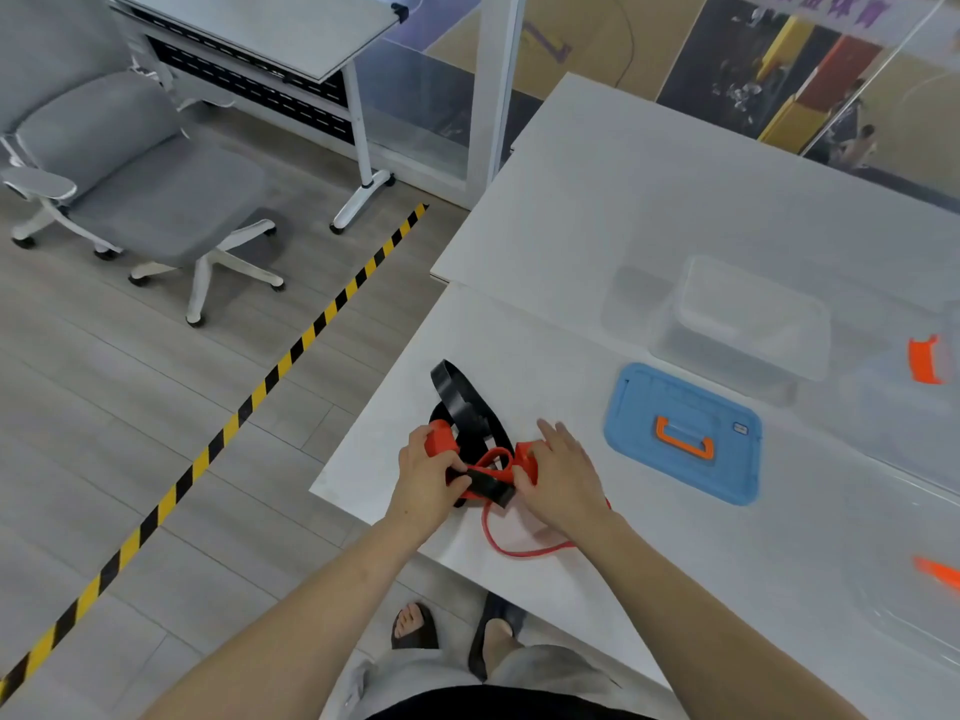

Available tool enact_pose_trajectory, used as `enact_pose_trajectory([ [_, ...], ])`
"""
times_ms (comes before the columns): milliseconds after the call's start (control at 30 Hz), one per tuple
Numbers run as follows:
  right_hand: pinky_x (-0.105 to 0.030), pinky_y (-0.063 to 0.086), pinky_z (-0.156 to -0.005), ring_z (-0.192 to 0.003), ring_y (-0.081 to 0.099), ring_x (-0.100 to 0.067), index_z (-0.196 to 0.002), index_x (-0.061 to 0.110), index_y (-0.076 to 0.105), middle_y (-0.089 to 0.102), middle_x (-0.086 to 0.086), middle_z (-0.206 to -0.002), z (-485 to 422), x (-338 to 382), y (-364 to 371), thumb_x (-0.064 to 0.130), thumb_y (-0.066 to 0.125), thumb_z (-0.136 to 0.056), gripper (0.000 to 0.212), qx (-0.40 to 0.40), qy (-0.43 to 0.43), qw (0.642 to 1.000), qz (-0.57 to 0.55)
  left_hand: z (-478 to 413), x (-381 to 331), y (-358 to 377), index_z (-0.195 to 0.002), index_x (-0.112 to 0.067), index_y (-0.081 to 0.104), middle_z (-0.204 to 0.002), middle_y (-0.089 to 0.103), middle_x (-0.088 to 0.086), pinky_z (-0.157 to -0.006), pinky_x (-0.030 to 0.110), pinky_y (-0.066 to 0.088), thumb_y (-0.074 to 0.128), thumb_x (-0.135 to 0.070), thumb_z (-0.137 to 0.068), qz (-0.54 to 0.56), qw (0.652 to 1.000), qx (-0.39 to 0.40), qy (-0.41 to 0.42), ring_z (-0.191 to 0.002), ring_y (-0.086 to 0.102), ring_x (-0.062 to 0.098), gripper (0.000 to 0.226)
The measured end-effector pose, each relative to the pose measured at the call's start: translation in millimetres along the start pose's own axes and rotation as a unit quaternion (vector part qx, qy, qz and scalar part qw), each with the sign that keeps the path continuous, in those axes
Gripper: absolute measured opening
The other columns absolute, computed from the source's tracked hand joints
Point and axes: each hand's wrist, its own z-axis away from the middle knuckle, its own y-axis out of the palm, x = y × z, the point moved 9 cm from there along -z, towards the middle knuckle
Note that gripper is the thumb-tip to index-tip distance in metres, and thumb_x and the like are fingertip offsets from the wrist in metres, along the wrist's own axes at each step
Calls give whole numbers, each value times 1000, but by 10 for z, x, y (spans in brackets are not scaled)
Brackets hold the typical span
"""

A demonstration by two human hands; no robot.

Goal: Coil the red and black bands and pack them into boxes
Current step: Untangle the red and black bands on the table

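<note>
No writing is readable. The clear box (pixel 748 324) looks empty, its blue lid (pixel 685 433) near. Left hand (pixel 423 480) and right hand (pixel 561 475) pinch the red band (pixel 498 459) and black band (pixel 467 402).

Tangled together near the white table's front left corner: red band (pixel 500 462) and black band (pixel 464 402), neither yet coiled. Black, flat and glossy, looped upward and away, one end crossing over the red. Red bunched in the middle, a thin loop trailing toward the table's near edge. Farther right, clear box (pixel 748 324) standing open (blue lid (pixel 684 433) flat just beside, orange handle up).
</note>
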Motion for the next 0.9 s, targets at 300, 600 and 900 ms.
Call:
enact_pose_trajectory([
  [300,-44,46,-100,-116,60,-26,-138,38,49,71,3,-122,-88,208,97,31,69,-89,53,48,-92,992,77,77,38,21,-154,-37,39,-163,12,11,-112,46,43,75,-22,-91,-44,998,30,-42,-145,25,39,74],
  [600,-38,47,-96,-119,49,-25,-122,25,67,67,0,-115,-117,185,-20,23,57,-101,24,35,-89,995,8,49,98,-247,-108,-9,65,-141,42,4,-75,2,45,73,-10,-94,158,979,-50,-116,-117,48,21,17],
  [900,-36,43,-101,-111,46,-22,-116,24,67,65,6,-102,32,364,-709,23,53,-103,19,-106,-152,981,-48,-80,-53,-681,-119,-45,63,-129,61,-17,-108,48,51,65,6,-89,259,955,-138,-39,-129,54,22,59],
])
